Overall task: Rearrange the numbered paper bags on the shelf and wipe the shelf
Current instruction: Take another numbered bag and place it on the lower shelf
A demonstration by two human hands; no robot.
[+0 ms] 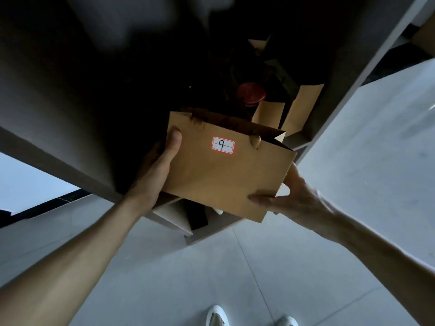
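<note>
A brown paper bag (226, 170) with a label reading 9 is held in front of the dark shelf opening (146, 95). My left hand (162, 161) grips its left side, thumb on the front face. My right hand (289, 196) holds its lower right corner, thumb on the front and fingers behind. The bag's top is open and tilted toward the shelf. More brown paper bags (299, 109) stand deeper inside the shelf on the right, their numbers hidden.
A red-lidded object (250, 92) sits in the dark behind the held bag. The grey shelf board (58, 128) runs on the left and an upright panel (353, 74) on the right. Lower compartments (183, 217) show beneath the bag. Grey tiled floor and my white shoes (216, 314) lie below.
</note>
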